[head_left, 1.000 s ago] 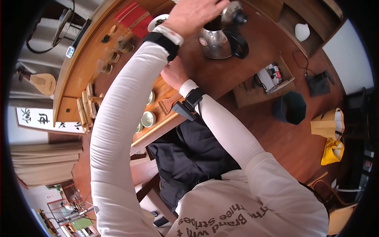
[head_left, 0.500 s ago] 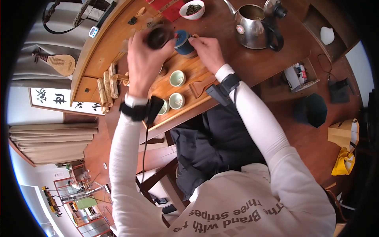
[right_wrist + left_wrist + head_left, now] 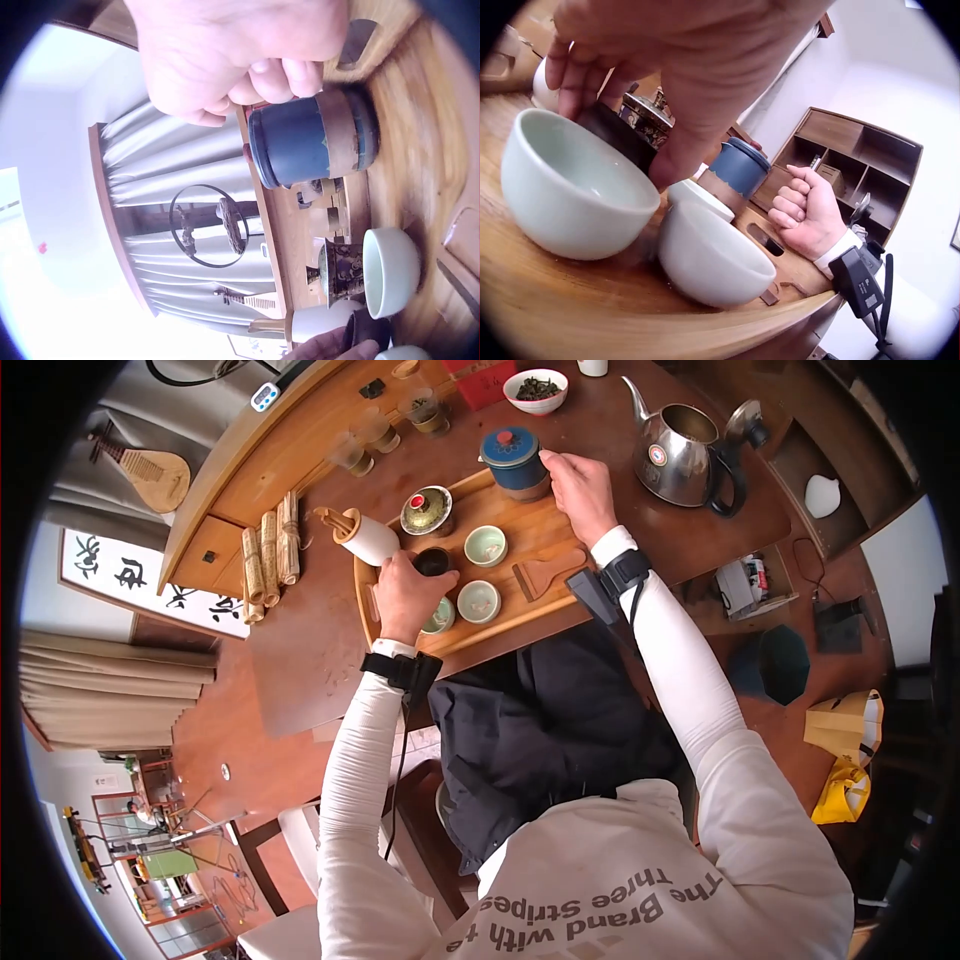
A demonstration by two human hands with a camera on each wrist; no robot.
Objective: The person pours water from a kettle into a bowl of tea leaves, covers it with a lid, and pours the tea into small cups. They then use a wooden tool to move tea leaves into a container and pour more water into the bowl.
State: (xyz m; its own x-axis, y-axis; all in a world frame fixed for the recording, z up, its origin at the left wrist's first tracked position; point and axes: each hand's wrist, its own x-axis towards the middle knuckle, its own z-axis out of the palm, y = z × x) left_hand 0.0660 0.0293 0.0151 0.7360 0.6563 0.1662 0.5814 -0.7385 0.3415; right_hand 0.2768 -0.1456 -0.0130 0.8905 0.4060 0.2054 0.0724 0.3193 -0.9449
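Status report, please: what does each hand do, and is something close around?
Left hand grips dark cup. Right hand curled at blue lidded pot. Pale green cups close beside dark cup.

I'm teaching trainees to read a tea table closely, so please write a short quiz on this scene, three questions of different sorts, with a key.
1. Multiple choice: What do the fingers of the left hand grip?
A) the red box
B) the dark cup
C) the bowl of leaves

2. True or false: The lid of the steel kettle stands open.

3. Fill the gap: The tray holds ___ pale green cups.

Key: 1 B; 2 true; 3 three
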